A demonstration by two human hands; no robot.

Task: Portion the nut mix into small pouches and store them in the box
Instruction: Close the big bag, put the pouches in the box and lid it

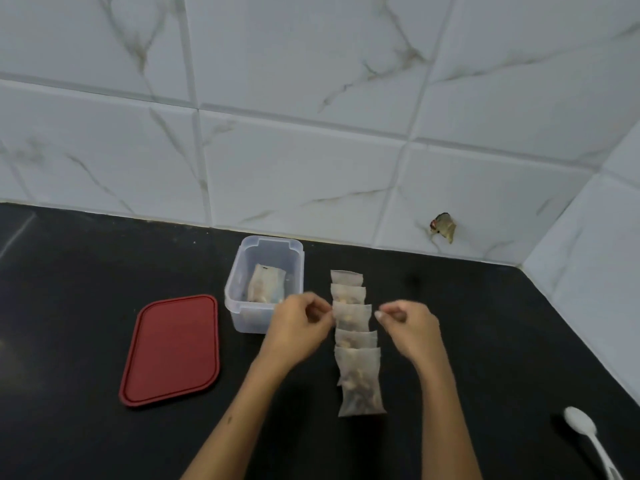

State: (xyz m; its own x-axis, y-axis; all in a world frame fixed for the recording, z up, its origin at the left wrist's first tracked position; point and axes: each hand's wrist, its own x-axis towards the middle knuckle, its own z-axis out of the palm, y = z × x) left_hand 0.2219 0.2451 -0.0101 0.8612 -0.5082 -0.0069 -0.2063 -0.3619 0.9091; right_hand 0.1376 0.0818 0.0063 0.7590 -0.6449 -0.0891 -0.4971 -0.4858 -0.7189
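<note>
a row of filled pouches (355, 336) lies on the black counter (86, 427) between the two hands, just right of the clear box (265, 284) holding one pouch; left hand (301, 323) pinches the third pouch's (352, 317) left edge; right hand (407, 323), fingers curled, sits beside its right edge, grip unclear; both forearms reach forward.

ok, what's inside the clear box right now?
The clear box holds at least one filled pouch, leaning inside. Its near corner is hidden behind the left hand, so anything there can't be seen. The red lid lies off, beside it.
</note>
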